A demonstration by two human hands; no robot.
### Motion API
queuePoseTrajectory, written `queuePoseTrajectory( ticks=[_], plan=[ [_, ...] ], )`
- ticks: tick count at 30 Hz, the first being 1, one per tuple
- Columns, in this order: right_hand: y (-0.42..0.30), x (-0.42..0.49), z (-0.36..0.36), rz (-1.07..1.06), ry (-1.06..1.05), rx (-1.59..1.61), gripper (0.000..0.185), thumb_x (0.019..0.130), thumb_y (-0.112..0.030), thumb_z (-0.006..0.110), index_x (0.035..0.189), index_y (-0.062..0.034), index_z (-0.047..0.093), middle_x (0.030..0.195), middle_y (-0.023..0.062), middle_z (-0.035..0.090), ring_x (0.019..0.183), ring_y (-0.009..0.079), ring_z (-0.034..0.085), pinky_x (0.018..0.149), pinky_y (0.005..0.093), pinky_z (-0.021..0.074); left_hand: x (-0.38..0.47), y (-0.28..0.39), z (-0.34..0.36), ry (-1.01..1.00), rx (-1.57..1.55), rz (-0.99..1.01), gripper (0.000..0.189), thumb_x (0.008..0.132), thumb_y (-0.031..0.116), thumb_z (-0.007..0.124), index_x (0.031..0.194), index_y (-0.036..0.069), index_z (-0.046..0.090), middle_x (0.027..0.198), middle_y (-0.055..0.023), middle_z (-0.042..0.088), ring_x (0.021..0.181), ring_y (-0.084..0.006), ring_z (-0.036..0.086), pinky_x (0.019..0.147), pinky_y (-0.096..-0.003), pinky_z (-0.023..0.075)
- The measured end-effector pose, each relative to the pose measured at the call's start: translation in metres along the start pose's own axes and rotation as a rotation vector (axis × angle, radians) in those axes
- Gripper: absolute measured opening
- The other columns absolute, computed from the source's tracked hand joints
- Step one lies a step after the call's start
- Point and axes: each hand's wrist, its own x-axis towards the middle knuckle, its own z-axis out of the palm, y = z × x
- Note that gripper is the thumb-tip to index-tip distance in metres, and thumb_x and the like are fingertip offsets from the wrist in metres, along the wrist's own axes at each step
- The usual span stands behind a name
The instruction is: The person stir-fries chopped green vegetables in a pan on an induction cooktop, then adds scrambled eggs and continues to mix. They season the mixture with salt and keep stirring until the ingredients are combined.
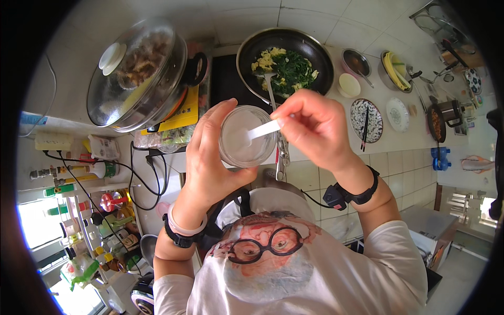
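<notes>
My left hand (210, 147) is wrapped around a clear jar (226, 157) of white granules (236, 126), held in front of my chest. Pinched between the thumb and fingers of my right hand (315, 130) is a small white spoon (262, 130), its tip down inside the jar. Just beyond both hands stands a dark frying pan (323, 47) with cooked greens (293, 69) and scrambled egg (267, 59) in it. A spatula (270, 84) rests in the food, and its handle passes partly behind my right hand.
At left, a steamer pot (173, 78) with a glass lid holds food. To the right are a small metal bowl (356, 63), a pale cup (349, 85) and a patterned plate (358, 114) bearing chopsticks (365, 130). Black cables (132, 173) hang near a bottle rack at left.
</notes>
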Motion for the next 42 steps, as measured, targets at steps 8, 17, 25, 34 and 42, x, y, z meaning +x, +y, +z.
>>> queuePoseTrajectory(
  ticks=[8,17,25,34,42],
  plan=[
    [0.005,0.026,-0.079,0.148,0.3,0.325,0.007,0.085,-0.001,0.053,0.086,0.0023,0.059,0.057,-0.0002,0.047,0.042,0.004,0.034,0.038,0.0196,0.0254,-0.002,-0.017,0.009,-0.003,-0.046,-0.118,0.081,0.05,0.009,0.077,0.124,0.001,0.046,0.117,-0.0171,0.057,0.105,-0.0327,0.058,0.09,-0.0381,0.0472],
    [0.089,0.086,-0.149,0.115,0.42,-0.408,0.007,0.08,-0.006,0.062,0.084,-0.0008,0.064,0.061,-0.0001,0.059,0.053,0.0042,0.049,0.047,0.02,0.0368,-0.028,-0.024,-0.003,0.05,-0.009,-0.262,0.08,0.051,0.01,0.076,0.124,0.001,0.045,0.111,-0.0159,0.059,0.102,-0.0306,0.06,0.09,-0.037,0.0473],
    [0.109,0.135,-0.177,-0.154,0.542,-0.773,0.01,0.081,-0.011,0.064,0.088,-0.0034,0.066,0.065,-0.0008,0.061,0.056,0.0058,0.052,0.052,0.0226,0.0415,-0.038,-0.026,-0.014,0.105,0.054,-0.306,0.079,0.051,0.012,0.075,0.125,0.002,0.046,0.109,-0.0147,0.06,0.1,-0.0287,0.061,0.09,-0.0365,0.0471],
    [0.085,0.118,-0.197,-0.361,0.198,-1.249,0.006,0.081,-0.011,0.062,0.086,-0.0083,0.062,0.067,0.0081,0.062,0.055,0.0168,0.056,0.052,0.0276,0.045,-0.046,-0.036,-0.025,0.151,0.034,-0.333,0.08,0.053,0.015,0.075,0.126,0.002,0.045,0.109,-0.0147,0.06,0.1,-0.0274,0.061,0.091,-0.0364,0.0464],
    [0.017,0.081,-0.103,-0.302,0.358,-0.524,0.006,0.087,-0.008,0.058,0.087,-0.003,0.06,0.064,0.0005,0.056,0.054,0.0067,0.05,0.048,0.0216,0.0393,-0.052,-0.037,-0.045,0.208,0.031,-0.263,0.082,0.051,0.016,0.075,0.127,0.002,0.045,0.113,-0.0157,0.06,0.104,-0.0296,0.06,0.092,-0.0381,0.0457]
  ],
)
